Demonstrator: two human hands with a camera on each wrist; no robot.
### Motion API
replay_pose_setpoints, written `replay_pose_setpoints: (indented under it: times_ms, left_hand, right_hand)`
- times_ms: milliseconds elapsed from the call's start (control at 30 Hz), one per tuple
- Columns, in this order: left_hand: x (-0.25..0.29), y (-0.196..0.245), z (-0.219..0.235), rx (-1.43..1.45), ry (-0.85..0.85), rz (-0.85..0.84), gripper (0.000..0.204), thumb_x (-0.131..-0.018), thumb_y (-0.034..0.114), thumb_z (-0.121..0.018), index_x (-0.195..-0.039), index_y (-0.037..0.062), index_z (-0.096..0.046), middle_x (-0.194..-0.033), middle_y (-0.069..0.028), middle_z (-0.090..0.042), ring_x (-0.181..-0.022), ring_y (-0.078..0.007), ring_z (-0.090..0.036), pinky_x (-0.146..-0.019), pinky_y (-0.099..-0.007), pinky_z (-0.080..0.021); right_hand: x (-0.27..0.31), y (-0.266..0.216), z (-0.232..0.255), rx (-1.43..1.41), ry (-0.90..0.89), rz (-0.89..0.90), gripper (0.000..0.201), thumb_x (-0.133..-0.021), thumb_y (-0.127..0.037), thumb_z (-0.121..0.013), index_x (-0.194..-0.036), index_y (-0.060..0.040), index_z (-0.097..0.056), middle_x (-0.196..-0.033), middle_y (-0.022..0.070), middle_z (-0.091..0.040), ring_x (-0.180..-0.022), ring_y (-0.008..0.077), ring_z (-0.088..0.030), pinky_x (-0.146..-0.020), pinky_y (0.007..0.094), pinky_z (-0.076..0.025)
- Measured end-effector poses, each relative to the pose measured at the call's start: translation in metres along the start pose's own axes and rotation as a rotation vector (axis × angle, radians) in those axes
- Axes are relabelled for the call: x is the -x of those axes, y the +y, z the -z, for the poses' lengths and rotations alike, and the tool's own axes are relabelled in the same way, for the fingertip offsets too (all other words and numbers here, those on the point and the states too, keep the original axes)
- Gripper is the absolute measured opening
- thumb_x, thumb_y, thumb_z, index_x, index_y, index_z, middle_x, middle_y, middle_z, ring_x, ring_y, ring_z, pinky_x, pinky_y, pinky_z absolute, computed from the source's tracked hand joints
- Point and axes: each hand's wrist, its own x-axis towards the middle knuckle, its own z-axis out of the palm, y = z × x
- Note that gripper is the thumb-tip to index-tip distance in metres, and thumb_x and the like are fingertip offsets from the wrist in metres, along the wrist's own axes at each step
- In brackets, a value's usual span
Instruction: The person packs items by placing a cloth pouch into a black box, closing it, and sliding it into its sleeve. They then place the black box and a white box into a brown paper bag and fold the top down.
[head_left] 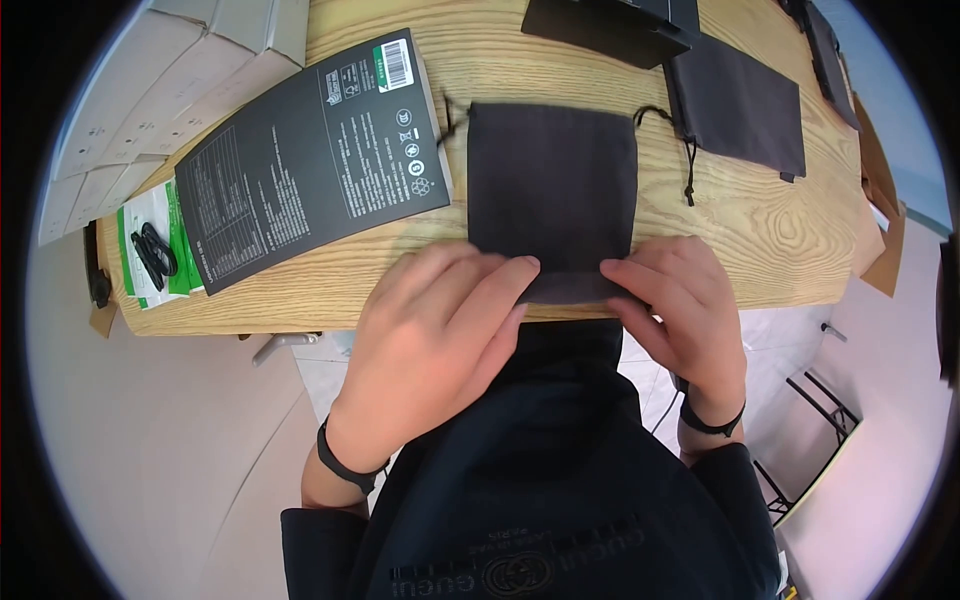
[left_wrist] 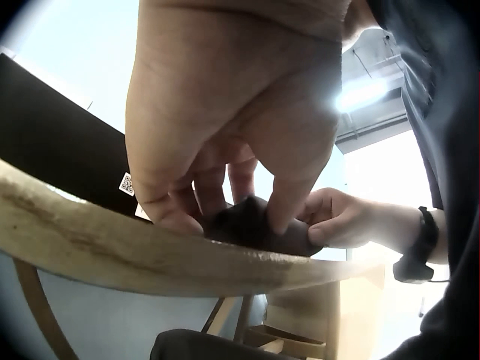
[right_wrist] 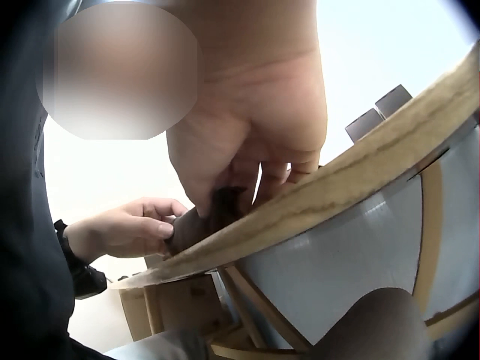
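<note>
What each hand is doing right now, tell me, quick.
Left hand: closed, pinching the near edge of the dark pouch.
Right hand: closed, pinching the same edge farther right.

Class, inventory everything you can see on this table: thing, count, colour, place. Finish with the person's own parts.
Near pouch: one, dark grey, near edge
Far pouch: one, dark grey, right
Printed box: one, dark grey, left
Black box: one, black, far side
Stacked boxes: several, whitish, far left
Packet: at least one, green and white, left end
Coiled cable: one, black, on the packet
Dark items: count unclear, far right
Left hand: one, bare, fingers pinching near pouch's left side
Right hand: one, bare, fingers pinching its right side
</note>
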Motion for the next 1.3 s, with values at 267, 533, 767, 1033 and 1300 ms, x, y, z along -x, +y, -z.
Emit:
replay_pose_setpoints:
  times_ms: [267,533,767,1033,1300]
  left_hand:
    - [-0.011,-0.003,-0.015,0.001,0.145,0.035,0.028,-0.087,-0.001,-0.071,-0.115,0.0004,-0.066,-0.095,-0.0124,-0.064,-0.083,-0.0304,-0.065,-0.071,-0.0409,-0.054]
    - [-0.02,-0.001,-0.019,0.025,0.156,0.144,0.02,-0.095,-0.004,-0.061,-0.115,-0.0003,-0.065,-0.097,-0.0184,-0.066,-0.082,-0.037,-0.064,-0.074,-0.04,-0.052]
    - [-0.022,-0.002,-0.018,0.042,0.13,0.237,0.025,-0.091,-0.006,-0.061,-0.115,0.0017,-0.065,-0.102,-0.0164,-0.063,-0.085,-0.0351,-0.064,-0.073,-0.0414,-0.053]
    - [-0.017,0.008,-0.009,-0.318,0.09,0.03,0.045,-0.084,-0.004,-0.068,-0.127,0.0077,-0.068,-0.129,-0.0116,-0.058,-0.109,-0.0315,-0.059,-0.089,-0.0408,-0.05]
    - [-0.002,0.005,-0.002,-0.036,-0.131,-0.011,0.058,-0.072,-0.001,-0.079,-0.129,0.0063,-0.066,-0.118,-0.0102,-0.064,-0.108,-0.0341,-0.059,-0.093,-0.0436,-0.051]
  right_hand:
    - [0.003,-0.003,-0.013,-0.195,0.122,-0.266,0.027,-0.084,-0.005,-0.079,-0.106,-0.0053,-0.064,-0.092,0.0102,-0.068,-0.078,0.0325,-0.065,-0.067,0.0397,-0.05]
    - [-0.017,0.0,-0.003,-0.21,0.171,-0.222,0.025,-0.08,-0.006,-0.083,-0.099,-0.0041,-0.068,-0.109,0.0101,-0.062,-0.094,0.0304,-0.064,-0.074,0.0356,-0.053]
    - [-0.02,0.007,-0.011,-0.045,0.086,-0.152,0.042,-0.075,-0.011,-0.087,-0.113,-0.0067,-0.071,-0.12,0.0108,-0.062,-0.109,0.0318,-0.059,-0.091,0.0404,-0.051]
    - [-0.016,0.007,-0.01,0.044,0.057,-0.057,0.052,-0.07,-0.016,-0.085,-0.119,-0.0075,-0.07,-0.129,0.0091,-0.061,-0.117,0.0307,-0.058,-0.097,0.0449,-0.047]
    - [0.0,-0.005,0.006,-0.117,-0.073,-0.131,0.038,-0.077,-0.011,-0.082,-0.113,-0.0064,-0.069,-0.104,0.0075,-0.069,-0.101,0.0301,-0.065,-0.087,0.0402,-0.05]
